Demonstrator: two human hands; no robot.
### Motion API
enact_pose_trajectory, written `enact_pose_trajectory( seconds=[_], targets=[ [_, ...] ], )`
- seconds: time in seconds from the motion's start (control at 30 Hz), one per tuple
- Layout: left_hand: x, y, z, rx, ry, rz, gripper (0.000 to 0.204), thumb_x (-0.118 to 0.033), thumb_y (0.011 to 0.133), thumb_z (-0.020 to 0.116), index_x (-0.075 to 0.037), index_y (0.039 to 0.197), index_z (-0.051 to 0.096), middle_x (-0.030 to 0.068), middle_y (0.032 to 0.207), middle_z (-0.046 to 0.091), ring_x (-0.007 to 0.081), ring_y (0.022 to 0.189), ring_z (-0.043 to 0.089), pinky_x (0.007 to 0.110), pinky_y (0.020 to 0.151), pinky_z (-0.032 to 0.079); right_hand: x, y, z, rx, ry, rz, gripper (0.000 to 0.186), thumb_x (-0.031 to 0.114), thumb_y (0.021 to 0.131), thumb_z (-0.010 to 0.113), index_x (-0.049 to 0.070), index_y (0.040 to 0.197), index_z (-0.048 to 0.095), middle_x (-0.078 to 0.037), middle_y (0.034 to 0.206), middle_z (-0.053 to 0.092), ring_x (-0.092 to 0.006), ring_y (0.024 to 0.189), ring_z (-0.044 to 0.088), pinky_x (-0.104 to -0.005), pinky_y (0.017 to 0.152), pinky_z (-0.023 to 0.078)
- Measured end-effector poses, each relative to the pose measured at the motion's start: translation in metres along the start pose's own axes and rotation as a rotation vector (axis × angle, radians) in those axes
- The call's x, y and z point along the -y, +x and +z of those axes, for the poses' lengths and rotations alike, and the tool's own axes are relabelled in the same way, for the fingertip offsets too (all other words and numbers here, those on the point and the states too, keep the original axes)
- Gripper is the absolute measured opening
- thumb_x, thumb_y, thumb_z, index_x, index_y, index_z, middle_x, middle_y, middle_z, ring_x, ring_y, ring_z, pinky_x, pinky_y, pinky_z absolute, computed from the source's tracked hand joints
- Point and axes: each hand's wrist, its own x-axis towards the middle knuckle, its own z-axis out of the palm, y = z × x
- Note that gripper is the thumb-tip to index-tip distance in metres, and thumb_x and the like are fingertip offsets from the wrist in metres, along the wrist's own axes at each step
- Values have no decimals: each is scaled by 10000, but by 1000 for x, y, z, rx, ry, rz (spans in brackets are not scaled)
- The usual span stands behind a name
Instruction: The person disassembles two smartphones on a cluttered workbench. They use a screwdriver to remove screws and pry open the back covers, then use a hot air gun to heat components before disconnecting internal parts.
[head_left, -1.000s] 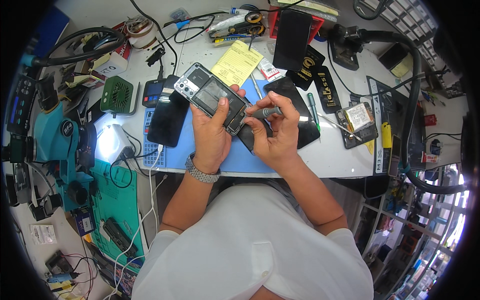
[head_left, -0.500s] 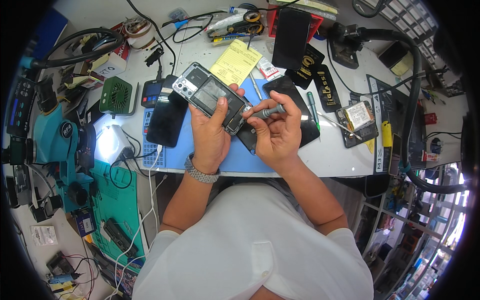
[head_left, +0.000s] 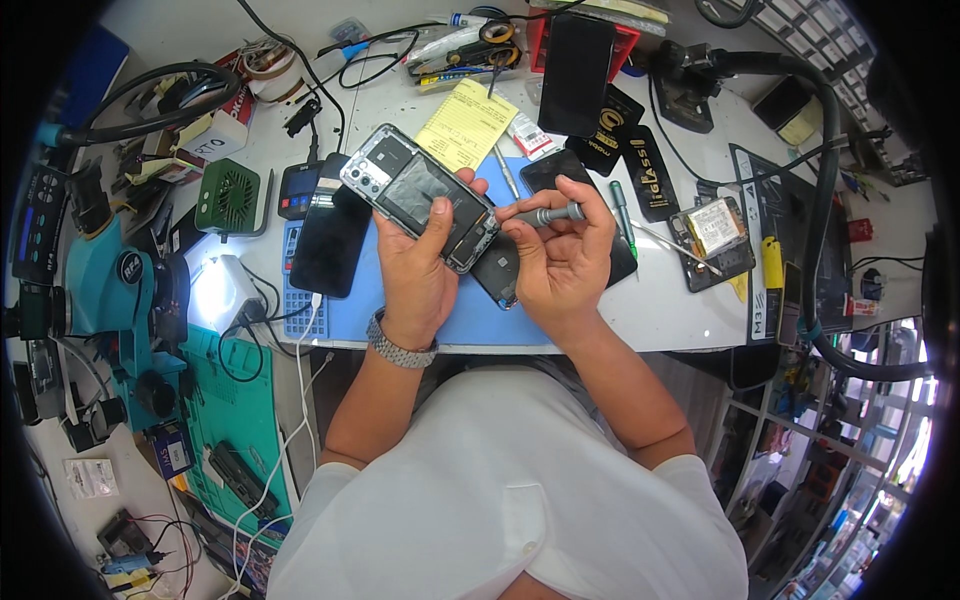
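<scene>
An opened silver phone (head_left: pixel 405 180), showing its inner parts and rear cameras, is tilted in my left hand (head_left: pixel 420 270), thumb across its side. My right hand (head_left: pixel 565 265) grips a grey screwdriver (head_left: pixel 550 214) beside the phone's lower end; whether the tip touches it is unclear. Under and behind my hands lie dark phone pieces (head_left: pixel 493 280) on a blue mat (head_left: pixel 365 315). A black phone (head_left: pixel 325 240) lies to the left, and a yellow paper pad (head_left: pixel 465 130) just beyond.
A teal microscope (head_left: pixel 110 280), bright lamp (head_left: pixel 220 290) and green fan (head_left: pixel 228 200) stand left. A green screwdriver (head_left: pixel 620 215), disassembled phone (head_left: pixel 712 255) and black hose (head_left: pixel 830 150) are right. Tools (head_left: pixel 460 55) and a red holder (head_left: pixel 625 45) line the back.
My right hand and screwdriver have shifted slightly right, with the screwdriver's handle turned a little. The held phone has moved slightly left.
</scene>
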Motion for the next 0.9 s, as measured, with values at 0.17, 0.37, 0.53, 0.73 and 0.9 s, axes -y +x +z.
enact_pose_trajectory(
  seconds=[0.17,0.37,0.53,0.73,0.9],
  targets=[
    [2,0,-2,-6,11,4,501,-35,1098,573,-125,1529,334,219,1412,614,324,1292,667,453,1032,626,-2,-2,0,3,-13,-8,599,-174,983,644,-10,1500,388,-177,1124,640,-218,1039,730,-313,886,635],
    [1,0,-1,-4,10,5,503,-42,1097,580,-123,1527,332,220,1413,614,324,1292,666,448,1025,630,-3,-2,1,4,-30,-38,598,-167,979,661,-18,1496,401,-177,1127,641,-224,1030,734,-314,867,632],
    [0,0,0,-6,15,1,513,-51,1095,591,-121,1529,327,225,1421,609,327,1296,664,443,1022,631,-2,-2,2,-29,-22,-61,604,-162,974,675,-14,1495,407,-174,1132,643,-224,1025,737,-312,858,629],
    [2,0,-1,-4,21,6,516,-58,1096,595,-119,1531,325,229,1422,611,327,1297,664,443,1040,618,-6,-3,0,-7,-32,-46,586,-156,965,691,-9,1474,442,-174,1138,639,-222,1024,740,-307,853,630],
    [1,0,-2,-7,7,0,505,-41,1097,584,-119,1526,329,228,1411,620,324,1295,665,446,1038,618,-7,-4,5,-62,-131,-126,510,-144,923,747,2,1380,571,-172,1113,638,-225,976,744,-295,820,642]
  ],
)
